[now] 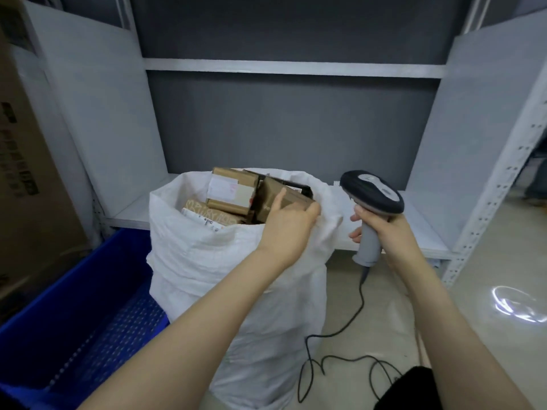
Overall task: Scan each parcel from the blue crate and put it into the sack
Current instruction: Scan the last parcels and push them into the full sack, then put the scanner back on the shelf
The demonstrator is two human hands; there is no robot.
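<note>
The left hand (288, 223) reaches over the near rim of the white woven sack (207, 261) and grips a brown parcel (291, 195). The thumb lies on the parcel's upper face and the fingers curl round its right edge. The parcel sits tilted at the mouth of the sack, just beyond the left hand, leaning against the packed parcels (233, 193) to the left of that hand. At least 3 of those show brown card, and 1 has a pale label facing up. They fill the sack to its brim.

The right hand (384, 229) is just to the right of the left hand, apart from it, and its fingers are wrapped tight round the grey handle of a scanner (373, 192). The scanner's dark head rises above that hand and tips toward the sack. Its cable (359, 306) hangs from the handle below the right hand and trails in loops across the floor (444, 306) toward the camera.

The blue crate (74, 321) stands on the floor below and to the left of the left hand, its corner touching the sack's side. Its perforated bottom shows. A white shelf (429, 232) runs behind both hands, with the sack standing in front of it. A large cardboard box (29, 173) stands far to the left of the left hand, beyond the crate.
</note>
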